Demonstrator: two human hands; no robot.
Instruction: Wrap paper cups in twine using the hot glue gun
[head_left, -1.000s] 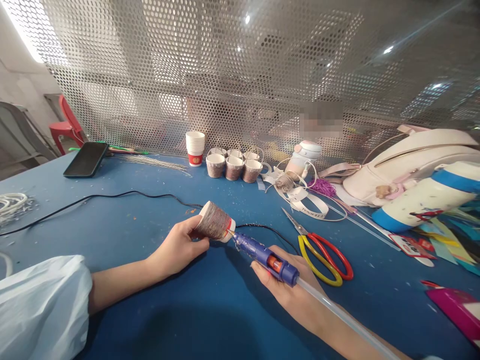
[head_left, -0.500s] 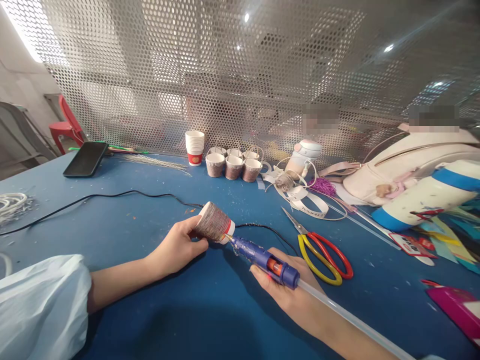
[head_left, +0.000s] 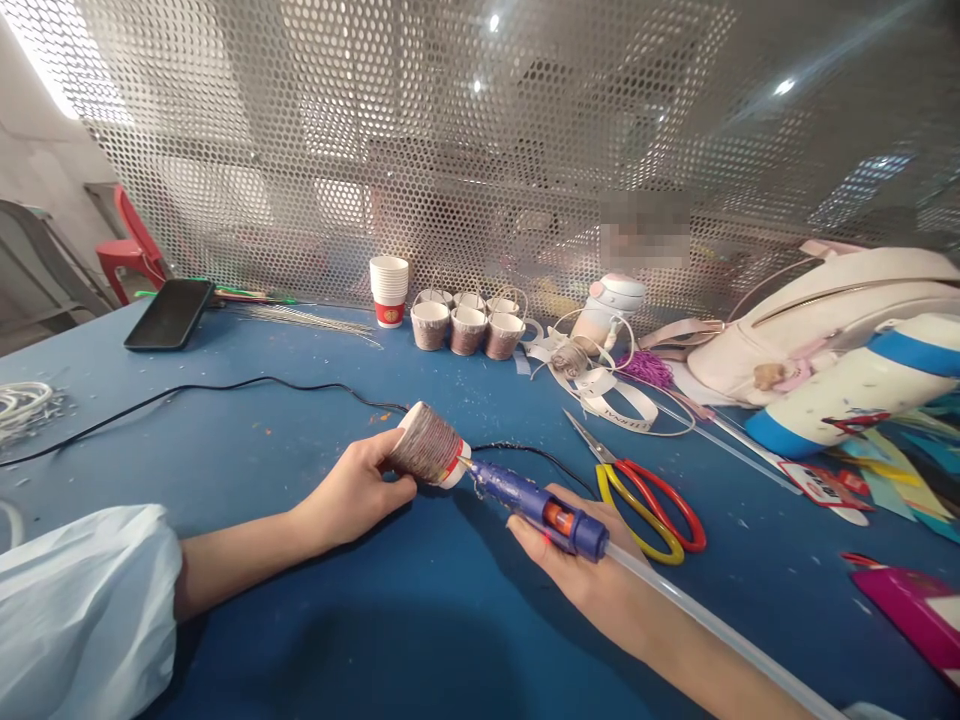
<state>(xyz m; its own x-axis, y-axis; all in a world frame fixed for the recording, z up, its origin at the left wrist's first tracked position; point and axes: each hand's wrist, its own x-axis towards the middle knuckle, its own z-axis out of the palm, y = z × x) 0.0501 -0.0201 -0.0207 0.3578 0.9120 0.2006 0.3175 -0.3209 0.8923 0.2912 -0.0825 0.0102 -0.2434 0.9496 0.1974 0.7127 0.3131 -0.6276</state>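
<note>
My left hand (head_left: 351, 492) grips a small paper cup (head_left: 427, 446) wound with brown twine, tipped on its side above the blue table (head_left: 247, 440). My right hand (head_left: 581, 570) is wrapped round a blue hot glue gun (head_left: 536, 507). The gun's nozzle touches the cup's white base rim. A clear glue stick (head_left: 712, 625) runs out of the gun's back toward the lower right. The gun's black cord (head_left: 225, 386) trails off to the left.
Red-and-yellow scissors (head_left: 645, 495) lie just right of the gun. Three twine-wrapped cups (head_left: 466, 328) and a stack of white cups (head_left: 389, 288) stand by the perforated metal screen (head_left: 480, 140). A phone (head_left: 169, 313) lies far left. Ribbon, a white bag (head_left: 817, 320) and a bottle (head_left: 855, 385) crowd the right.
The glue gun's nozzle slid slightly along the cup's base rim, and my right hand shifted a little with it. The cup and my left hand stay in place.
</note>
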